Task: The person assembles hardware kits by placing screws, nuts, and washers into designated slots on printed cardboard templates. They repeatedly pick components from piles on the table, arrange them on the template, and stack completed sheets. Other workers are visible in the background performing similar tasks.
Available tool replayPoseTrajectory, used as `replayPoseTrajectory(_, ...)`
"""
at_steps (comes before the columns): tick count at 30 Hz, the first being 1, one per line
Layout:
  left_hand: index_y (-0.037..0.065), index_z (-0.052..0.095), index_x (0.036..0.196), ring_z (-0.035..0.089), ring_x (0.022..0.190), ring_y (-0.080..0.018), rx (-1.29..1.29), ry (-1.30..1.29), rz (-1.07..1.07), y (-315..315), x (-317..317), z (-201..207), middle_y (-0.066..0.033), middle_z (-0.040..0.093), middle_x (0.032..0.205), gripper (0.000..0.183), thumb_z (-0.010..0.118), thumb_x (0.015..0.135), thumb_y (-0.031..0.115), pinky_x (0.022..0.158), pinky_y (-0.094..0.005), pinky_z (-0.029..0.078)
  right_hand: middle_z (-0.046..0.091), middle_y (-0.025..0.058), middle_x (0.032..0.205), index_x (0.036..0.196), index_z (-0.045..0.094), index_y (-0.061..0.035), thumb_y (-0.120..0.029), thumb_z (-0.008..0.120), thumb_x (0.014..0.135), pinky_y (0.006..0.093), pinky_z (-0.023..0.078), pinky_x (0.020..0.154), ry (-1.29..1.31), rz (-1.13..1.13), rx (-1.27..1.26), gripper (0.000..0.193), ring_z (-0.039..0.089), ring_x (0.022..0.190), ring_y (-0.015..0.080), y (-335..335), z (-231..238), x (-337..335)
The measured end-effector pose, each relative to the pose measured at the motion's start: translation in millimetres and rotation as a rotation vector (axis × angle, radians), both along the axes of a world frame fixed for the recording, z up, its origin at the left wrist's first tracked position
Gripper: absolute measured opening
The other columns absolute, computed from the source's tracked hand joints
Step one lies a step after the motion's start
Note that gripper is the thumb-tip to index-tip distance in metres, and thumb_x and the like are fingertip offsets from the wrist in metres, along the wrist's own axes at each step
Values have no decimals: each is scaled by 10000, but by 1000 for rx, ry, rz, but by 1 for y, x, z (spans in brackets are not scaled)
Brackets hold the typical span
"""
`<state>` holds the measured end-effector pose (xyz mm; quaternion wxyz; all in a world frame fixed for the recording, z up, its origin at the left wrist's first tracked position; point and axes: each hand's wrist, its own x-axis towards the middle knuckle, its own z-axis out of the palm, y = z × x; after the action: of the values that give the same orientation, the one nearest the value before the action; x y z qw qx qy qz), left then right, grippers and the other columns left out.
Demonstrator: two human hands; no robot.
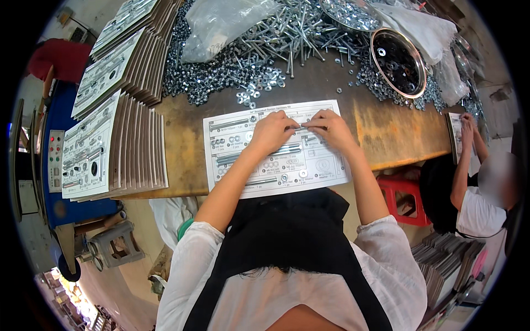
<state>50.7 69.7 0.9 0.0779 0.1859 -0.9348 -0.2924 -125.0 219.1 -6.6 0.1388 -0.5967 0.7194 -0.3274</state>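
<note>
A white printed hardware card (326, 168) lies on the table in front of me, with pictures of bolts, nuts and washers. Several long silver bolts (290, 149) rest on its middle rows, and a few nuts and washers sit around them. Over the card's upper part, my left hand (272, 132) and my right hand (333, 131) meet with fingertips pinched. Between them is a short metal bolt (301, 128), touched from the left and the right. Fingers partly cover it, so its ends are hidden.
Stacks of filled cards (88, 157) stand at the left. Heaped nuts (201, 83) and long bolts (292, 33) spread along the back, beside a plastic bag (221, 27). A round metal bowl (419, 88) holds dark washers. At right, a person (480, 215) works near a red stool (403, 196).
</note>
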Motion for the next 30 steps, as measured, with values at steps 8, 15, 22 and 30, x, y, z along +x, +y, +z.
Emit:
replayPoseTrajectory(8, 60, 679, 1036, 621, 941, -318, 218, 364, 301, -34, -69, -8, -123, 611, 1013, 227, 660, 915, 252, 808, -409, 495, 698, 124, 959, 1067, 735, -77, -48, 613, 898, 330, 522, 782, -295, -371, -269, 210, 670, 864, 260, -52, 2, -39)
replayPoseTrajectory(15, 64, 583, 994, 641, 918, -341, 32, 231, 620, -71, -143, -21, -128, 639, 971, 280, 707, 875, 285, 773, -464, 494, 721, 172, 995, 1074, 679, -22, -191, 708, 853, 407, 539, 789, -186, -582, -312, 279, 702, 901, 316, -172, -43, -85)
replayPoseTrajectory(22, 45, 587, 922, 665, 856, -375, 94, 159, 573, -78, -130, -11, -152, 697, 881, 207, 653, 866, 233, 765, -470, 503, 726, 135, 887, 1054, 688, -37, -180, 605, 955, 351, 543, 738, -393, -541, -298, 193, 705, 776, 239, -164, -31, -64)
replayPoseTrajectory(30, 53, 664, 971, 389, 490, -48, 920, 489, 466, -87, -98, -10, 52, 437, 600, 377, 462, 1043, 363, 447, -238, 299, 458, -66, 633, 1059, 745, -125, -396, 526, 1026, 216, 344, 480, -810, -340, -201, 350, 421, 501, 49, -103, -14, -66)
